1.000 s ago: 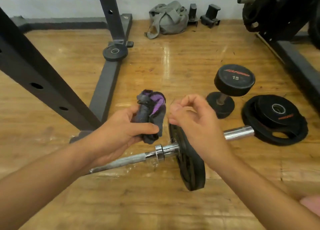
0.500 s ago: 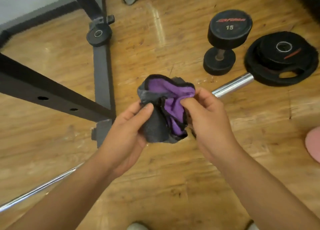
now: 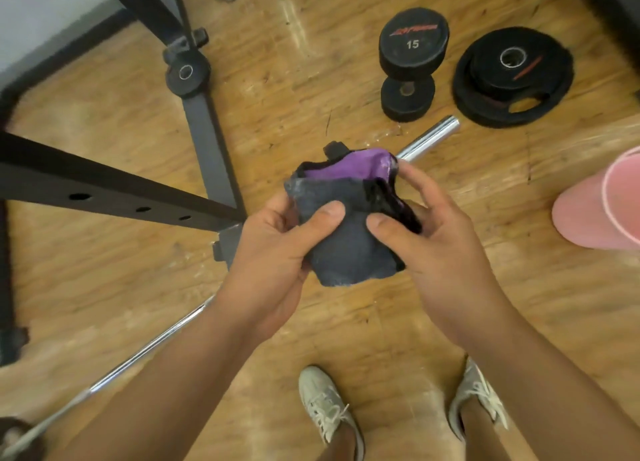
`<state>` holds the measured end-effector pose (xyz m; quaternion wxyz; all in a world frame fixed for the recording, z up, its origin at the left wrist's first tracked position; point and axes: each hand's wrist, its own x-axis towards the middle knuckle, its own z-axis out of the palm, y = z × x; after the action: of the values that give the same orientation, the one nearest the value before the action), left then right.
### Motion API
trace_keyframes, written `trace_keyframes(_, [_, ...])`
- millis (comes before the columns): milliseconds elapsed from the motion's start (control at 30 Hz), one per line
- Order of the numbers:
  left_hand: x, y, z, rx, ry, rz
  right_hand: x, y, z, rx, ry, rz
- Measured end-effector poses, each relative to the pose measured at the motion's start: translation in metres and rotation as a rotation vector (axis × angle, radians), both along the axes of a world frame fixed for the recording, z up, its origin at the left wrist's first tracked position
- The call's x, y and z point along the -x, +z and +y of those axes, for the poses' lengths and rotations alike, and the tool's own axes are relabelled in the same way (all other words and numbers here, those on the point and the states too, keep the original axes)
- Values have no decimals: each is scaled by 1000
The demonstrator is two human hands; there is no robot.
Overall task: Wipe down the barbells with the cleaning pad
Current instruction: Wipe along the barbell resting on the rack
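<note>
The cleaning pad [image 3: 346, 249], dark grey outside and purple inside, is held in the air above the floor. My left hand [image 3: 273, 252] grips its left side with the thumb across the grey face. My right hand [image 3: 429, 238] grips its right edge, thumb on the front. The chrome barbell [image 3: 429, 134] lies diagonally on the wooden floor beneath, its sleeve end showing past the pad at the upper right. Its thin shaft [image 3: 145, 349] runs down to the lower left. My hands and the pad hide the middle of the bar.
A black squat rack frame [image 3: 207, 141] crosses the left side. A 15 dumbbell [image 3: 412, 62] and stacked black weight plates [image 3: 512, 76] lie at the upper right. A pink object [image 3: 602, 204] sits at the right edge. My two shoes [image 3: 329, 408] stand below.
The view tilted further down, bringing my shoes into sight. Both hands have spread the pad open wider, turning more of its grey face toward me.
</note>
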<state>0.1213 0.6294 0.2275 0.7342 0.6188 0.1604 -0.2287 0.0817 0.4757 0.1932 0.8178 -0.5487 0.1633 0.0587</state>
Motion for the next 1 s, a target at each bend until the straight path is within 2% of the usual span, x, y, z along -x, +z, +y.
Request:
trace_keyframes(100, [5, 32, 4, 11, -43, 10, 13, 28, 0, -77, -101, 8])
trace_keyframes(233, [13, 60, 5, 4, -9, -11, 25, 54, 9, 24, -108, -61])
trace_keyframes(367, [28, 70, 6, -22, -16, -132, 34, 67, 13, 34, -86, -125])
trace_keyframes(434, [37, 80, 2, -96, -68, -192, 44, 74, 9, 50, -76, -88])
trace_keyframes(567, [54, 114, -6, -198, -151, -247, 63, 106, -5, -113, -14, 71])
trace_keyframes(700, [70, 151, -12, -192, -237, -174, 79, 137, -32, 95, 156, 52])
trace_keyframes(800, [82, 179, -18, -226, -341, -166, 81, 168, -51, 389, 280, 6])
trace_keyframes(900, [89, 205, -19, -421, -361, -323, 79, 202, -61, 744, 418, -71])
trace_keyframes(1000, [97, 226, -16, -673, -422, -487, 82, 227, -62, 866, 463, -173])
